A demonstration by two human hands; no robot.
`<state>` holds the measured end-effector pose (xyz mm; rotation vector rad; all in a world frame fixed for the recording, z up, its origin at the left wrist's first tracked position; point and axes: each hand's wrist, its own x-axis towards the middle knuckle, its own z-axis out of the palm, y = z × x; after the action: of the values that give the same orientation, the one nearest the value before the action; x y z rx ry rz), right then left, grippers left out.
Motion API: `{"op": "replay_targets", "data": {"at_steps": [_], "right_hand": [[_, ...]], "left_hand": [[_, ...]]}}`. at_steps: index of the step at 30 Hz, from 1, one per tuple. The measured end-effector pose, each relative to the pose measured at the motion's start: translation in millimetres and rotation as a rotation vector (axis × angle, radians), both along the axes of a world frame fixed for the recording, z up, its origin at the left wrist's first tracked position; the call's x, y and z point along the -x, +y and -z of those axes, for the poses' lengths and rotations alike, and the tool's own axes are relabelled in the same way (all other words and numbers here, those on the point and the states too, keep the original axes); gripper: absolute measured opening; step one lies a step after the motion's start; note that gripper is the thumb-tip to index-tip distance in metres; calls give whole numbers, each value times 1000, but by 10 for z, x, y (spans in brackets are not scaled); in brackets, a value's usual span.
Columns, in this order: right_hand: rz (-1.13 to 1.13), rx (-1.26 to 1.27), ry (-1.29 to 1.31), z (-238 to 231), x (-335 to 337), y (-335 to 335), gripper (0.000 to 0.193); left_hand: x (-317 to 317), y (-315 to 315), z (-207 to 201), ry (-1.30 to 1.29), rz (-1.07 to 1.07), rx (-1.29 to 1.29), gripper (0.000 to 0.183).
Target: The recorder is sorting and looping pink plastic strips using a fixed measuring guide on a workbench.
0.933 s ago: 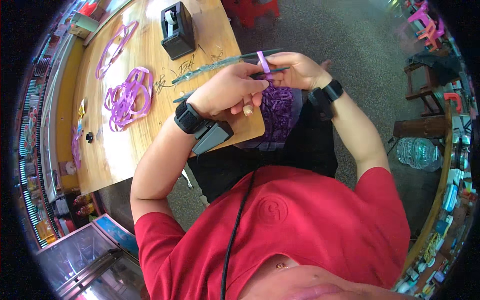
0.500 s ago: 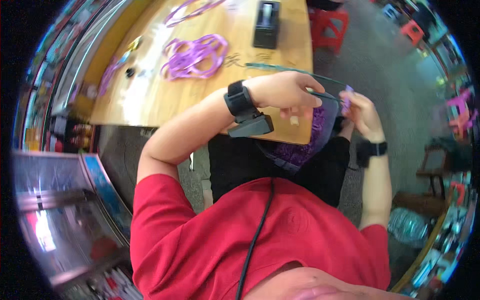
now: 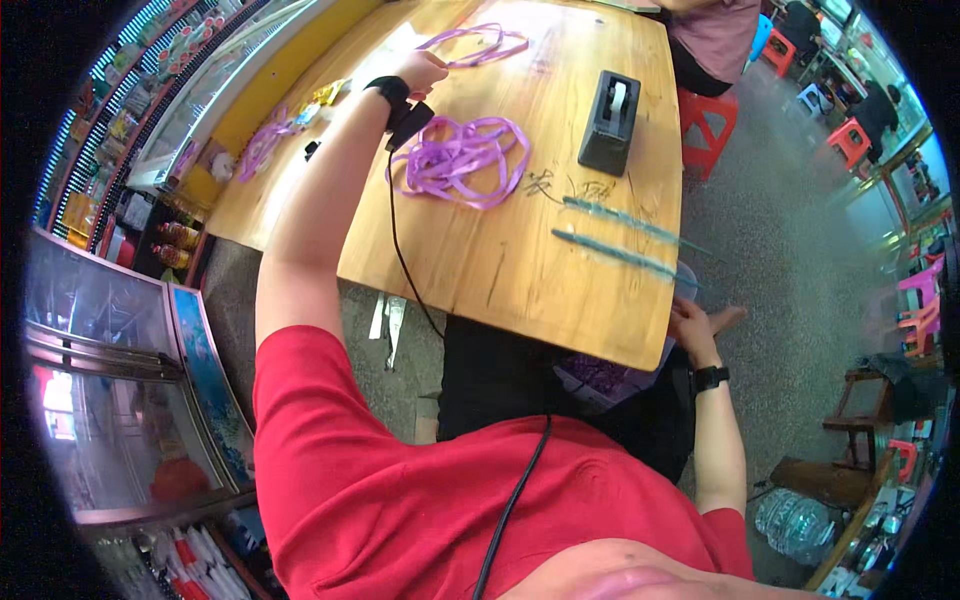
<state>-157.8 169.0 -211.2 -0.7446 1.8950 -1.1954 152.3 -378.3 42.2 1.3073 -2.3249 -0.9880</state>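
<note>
My left hand (image 3: 422, 72) reaches to the far left of the wooden table (image 3: 480, 255), its fingers closed at the near end of a loose purple ribbon loop (image 3: 490, 28). Nearer me lies a tangled heap of purple ribbon (image 3: 465, 165). Down at the table's right edge is my right hand (image 3: 690, 325); its fingertips are partly hidden, and whether it holds anything does not show. Beside that hand, two slender green sticks (image 3: 622, 257) lie side by side with their thin ends past the edge. Partly under the table, a clear tub (image 3: 640, 378) contains purple shreds.
A black tape dispenser (image 3: 610, 130) stands on the table's right half. Another person (image 3: 715, 40) sits at the far end by a red stool (image 3: 708, 130). A black cord (image 3: 398, 235) hangs from my left wrist across the table. Glass-fronted cabinets (image 3: 110, 340) stand at left.
My left hand has swung from the table's right corner to the far-left ribbon. The right hand has lowered, and its small purple piece is out of sight. Two green sticks now lie on the table.
</note>
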Motion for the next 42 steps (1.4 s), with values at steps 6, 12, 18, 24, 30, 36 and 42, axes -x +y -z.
{"op": "replay_targets", "data": {"at_steps": [6,12,18,24,30,36,42], "right_hand": [[-78,-46,82,-202,-328,83,37],[-101,-99,90,-511,-533,285,31],[-66,-147,326,-609,-471,422,29],[-134,-77,436,-955,-662,392,32],[-101,-8,497,-1281,-881,601,31],[104,180,437,-1890,-987,742,22],[30,694,469,-2622,-1236,591,45]], "left_hand": [[406,-579,346,-362,-74,487,38],[373,-447,277,-476,179,540,29],[-212,824,-421,-175,300,43,36],[-396,1275,-929,40,135,835,28],[-276,1893,-1657,456,315,732,16],[263,2529,-1847,788,1367,173,22],[538,3999,-1424,327,1021,-348,27]]}}
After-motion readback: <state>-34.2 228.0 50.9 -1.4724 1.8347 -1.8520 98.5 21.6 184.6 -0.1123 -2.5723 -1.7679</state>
